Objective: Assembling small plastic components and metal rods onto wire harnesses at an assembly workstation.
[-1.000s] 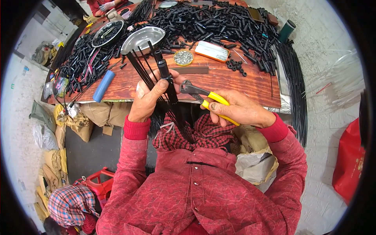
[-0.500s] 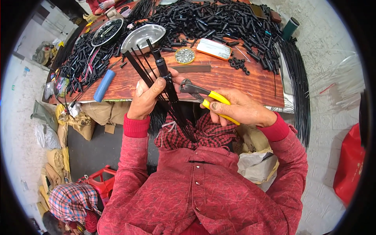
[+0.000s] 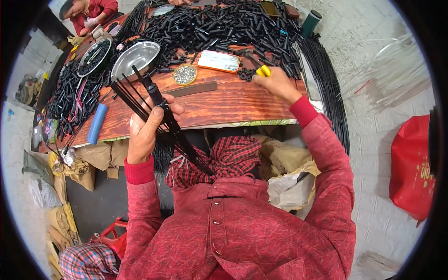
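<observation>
My left hand is closed around what looks like a black umbrella frame, with its thin ribs fanning to the upper left and its lower end reaching my lap. At the right of the table, my right hand grips yellow-handled pliers. Their dark jaws point away, over the edge of a pile of black plastic tubes. Small black rings lie just left of that hand. Nearby is an orange-rimmed tray of thin pale pins.
A yellow dish of small silver pieces, a metal bowl and a dark flat bar rest on the table. Left lies a blue roll. A bundle of black rods hangs off the right edge. Another person sits far left.
My right hand has carried the pliers forward and right, from beside the frame to the table's right part. My left hand still holds the frame. The whole view has shifted.
</observation>
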{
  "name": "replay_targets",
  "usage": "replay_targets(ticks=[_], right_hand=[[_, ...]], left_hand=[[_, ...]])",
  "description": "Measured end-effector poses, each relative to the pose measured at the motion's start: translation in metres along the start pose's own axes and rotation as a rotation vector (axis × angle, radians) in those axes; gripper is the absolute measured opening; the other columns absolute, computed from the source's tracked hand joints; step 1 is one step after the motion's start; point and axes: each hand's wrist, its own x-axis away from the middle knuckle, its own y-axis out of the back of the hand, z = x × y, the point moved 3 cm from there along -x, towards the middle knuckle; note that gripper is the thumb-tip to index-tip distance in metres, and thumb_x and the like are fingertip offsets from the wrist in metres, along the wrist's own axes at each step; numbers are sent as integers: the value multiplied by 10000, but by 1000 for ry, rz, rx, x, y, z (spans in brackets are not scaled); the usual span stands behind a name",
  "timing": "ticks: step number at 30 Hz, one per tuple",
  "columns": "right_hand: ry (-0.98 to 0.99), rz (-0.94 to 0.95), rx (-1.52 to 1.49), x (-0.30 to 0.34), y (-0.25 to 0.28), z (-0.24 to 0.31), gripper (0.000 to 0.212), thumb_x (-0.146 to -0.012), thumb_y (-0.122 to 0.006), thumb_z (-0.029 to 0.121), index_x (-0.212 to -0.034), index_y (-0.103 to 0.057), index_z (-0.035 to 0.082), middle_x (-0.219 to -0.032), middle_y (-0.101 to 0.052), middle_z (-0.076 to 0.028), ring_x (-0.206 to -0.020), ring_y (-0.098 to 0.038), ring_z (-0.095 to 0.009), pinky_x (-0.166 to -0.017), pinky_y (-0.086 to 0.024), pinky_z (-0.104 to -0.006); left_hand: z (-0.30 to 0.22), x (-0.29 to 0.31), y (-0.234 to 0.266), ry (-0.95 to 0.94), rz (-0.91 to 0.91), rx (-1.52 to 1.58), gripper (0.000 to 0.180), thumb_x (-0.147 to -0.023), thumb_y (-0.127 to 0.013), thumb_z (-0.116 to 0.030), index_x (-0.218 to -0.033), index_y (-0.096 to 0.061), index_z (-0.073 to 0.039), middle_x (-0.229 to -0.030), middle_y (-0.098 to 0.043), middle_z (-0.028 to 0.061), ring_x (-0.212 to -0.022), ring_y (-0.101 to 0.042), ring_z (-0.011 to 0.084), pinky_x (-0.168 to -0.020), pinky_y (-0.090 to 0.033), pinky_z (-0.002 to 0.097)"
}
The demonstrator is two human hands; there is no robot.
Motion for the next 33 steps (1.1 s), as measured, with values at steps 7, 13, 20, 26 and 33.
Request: replay_targets(ticks=[7,13,20,26,33], right_hand=[[79,-63,195,-28,-34,11,379,-812,-664,404,-940,-687,48,-855,-699,-190,-820,-677,-348,-733,-505,-445],[276,-68,350,-40,-72,80,318,-815,-633,352,-980,-716,93,-907,-703,-193,-842,-679,-376,-750,-526,-495],[631,-160,536,-84,-145,111,242,-772,-640,216,-940,-729,66,-844,-691,-214,-801,-682,-377,-720,-533,-483],[637,-156,608,-100,-167,117,205,-762,-627,177,-850,-703,8,-831,-693,-212,-785,-689,-370,-700,-549,-470],[637,-150,634,-99,-170,126,206,-764,-631,181,-829,-699,-3,-833,-691,-218,-786,-689,-369,-697,-550,-468]], left_hand=[[0,-1,0,12,-34,-23,442,-983,-584,-339,-1204,-545,41,-981,-683,146,-868,-669,199,-782,-548,318],[-2,4,6,-8,-82,-19,446,-980,-587,-336,-1203,-544,48,-970,-684,145,-860,-671,198,-775,-547,311],[-6,17,12,-12,-116,-25,427,-981,-583,-307,-1204,-543,55,-959,-683,151,-854,-674,203,-777,-547,311],[-6,23,21,-28,-135,-11,418,-985,-572,-296,-1210,-542,55,-968,-684,147,-874,-675,201,-783,-546,312],[-2,22,26,-44,-120,-13,395,-1001,-541,-284,-1213,-548,50,-976,-687,123,-880,-672,181,-791,-537,296]])
